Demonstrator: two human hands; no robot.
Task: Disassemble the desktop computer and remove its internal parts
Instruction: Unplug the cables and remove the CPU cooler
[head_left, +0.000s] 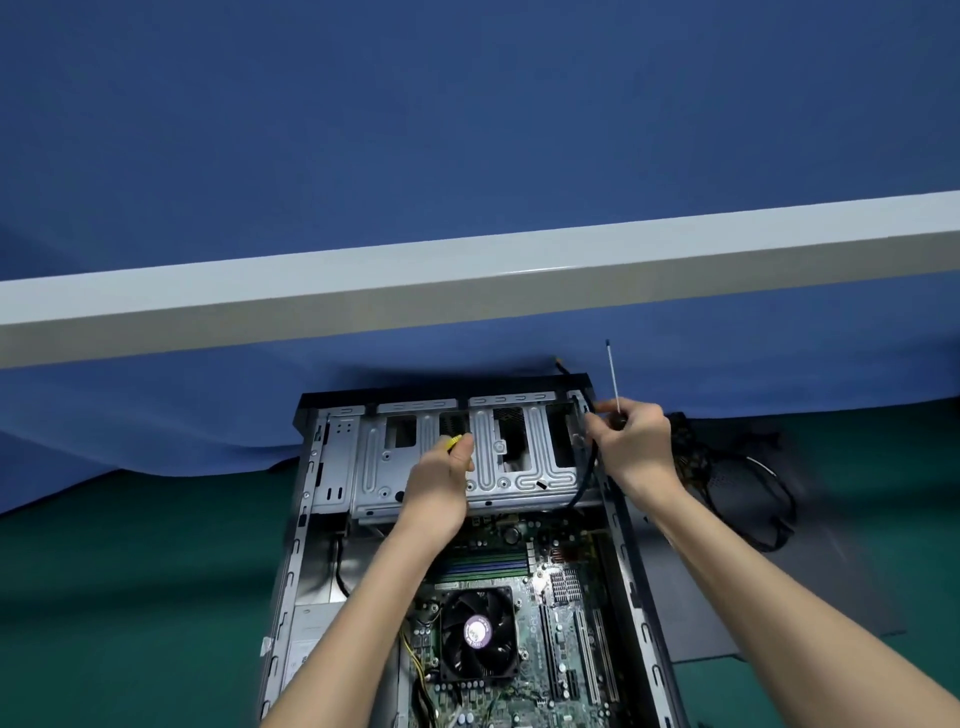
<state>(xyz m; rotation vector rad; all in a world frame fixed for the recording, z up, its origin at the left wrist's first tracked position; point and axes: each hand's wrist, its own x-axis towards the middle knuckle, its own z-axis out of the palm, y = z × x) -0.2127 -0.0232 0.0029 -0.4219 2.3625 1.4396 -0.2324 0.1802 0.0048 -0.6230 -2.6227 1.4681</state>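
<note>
Green table (130, 597) under computer (519, 467), blue backdrop (467, 130).

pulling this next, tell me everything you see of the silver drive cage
The drive cage is silver stamped sheet metal with raised ribs, screw holes and rectangular cutouts. It sits across the far end of the open case, beyond the motherboard. The left hand, pinching something yellow, sits over it; a black cable runs down its right edge.

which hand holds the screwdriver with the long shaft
The right hand: its screwdriver has a thin shaft pointing up. The left hand grips a yellow item over the drive cage.
</note>
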